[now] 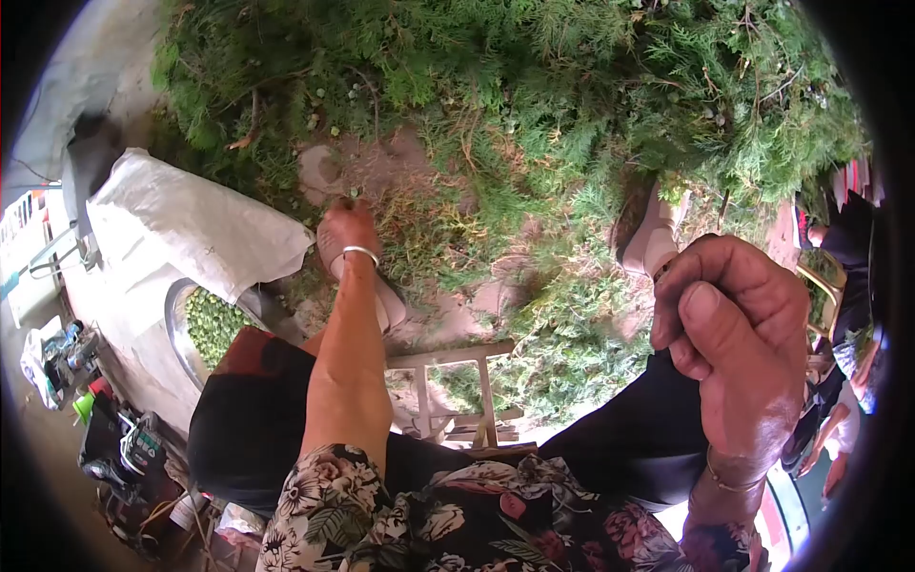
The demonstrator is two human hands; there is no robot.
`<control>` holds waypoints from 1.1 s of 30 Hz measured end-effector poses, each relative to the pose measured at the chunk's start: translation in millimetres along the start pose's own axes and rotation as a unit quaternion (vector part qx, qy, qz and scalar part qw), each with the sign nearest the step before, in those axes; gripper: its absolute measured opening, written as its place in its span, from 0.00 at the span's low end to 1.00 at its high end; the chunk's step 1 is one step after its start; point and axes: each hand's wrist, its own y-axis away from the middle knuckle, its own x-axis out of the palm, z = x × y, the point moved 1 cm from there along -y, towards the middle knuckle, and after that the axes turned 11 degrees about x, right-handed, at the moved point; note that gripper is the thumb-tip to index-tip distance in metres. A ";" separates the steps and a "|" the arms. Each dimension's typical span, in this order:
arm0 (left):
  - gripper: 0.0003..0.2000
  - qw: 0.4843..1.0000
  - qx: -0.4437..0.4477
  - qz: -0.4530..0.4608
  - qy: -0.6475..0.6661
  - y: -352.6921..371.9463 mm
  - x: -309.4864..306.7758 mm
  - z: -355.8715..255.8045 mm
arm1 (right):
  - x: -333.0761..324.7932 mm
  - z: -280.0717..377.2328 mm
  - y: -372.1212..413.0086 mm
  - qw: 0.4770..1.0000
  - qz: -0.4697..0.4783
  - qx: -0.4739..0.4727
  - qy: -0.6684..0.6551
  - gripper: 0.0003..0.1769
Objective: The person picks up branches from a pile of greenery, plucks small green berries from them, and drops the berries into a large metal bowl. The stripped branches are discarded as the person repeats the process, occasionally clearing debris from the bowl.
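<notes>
1. Our right hand (739, 329) curls narrow; we cannot tell its contents.
2. Our left hand (349, 231) pinches a green piece (355, 193).
3. Leafy branches (534, 86) spread beyond both hands; a bowl (174, 334) lies left of them.

I see feathery green branches (591, 86) heaped and tangled over the ground, a small green piece (355, 193) between my left fingers (362, 205), and many green bits (215, 326) loosely piled in a round metal basin (172, 319).
</notes>
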 end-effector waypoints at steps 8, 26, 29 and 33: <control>0.08 0.992 0.043 -0.019 0.114 -83.1 56.2 84.2 | 1.3 -3.8 -8.9 1.000 -0.005 -0.018 -0.021 0.17; 0.10 0.990 0.136 0.027 0.012 72.8 55.2 16.6 | -11.6 -3.6 1.8 0.999 0.023 -0.032 -0.004 0.10; 0.09 0.988 0.139 0.015 -0.065 79.0 58.6 13.4 | -14.1 -3.5 2.6 0.999 0.020 -0.036 -0.011 0.10; 0.09 0.976 0.210 0.038 -0.048 70.0 64.2 22.2 | -21.5 0.1 1.8 0.999 0.031 -0.026 -0.004 0.10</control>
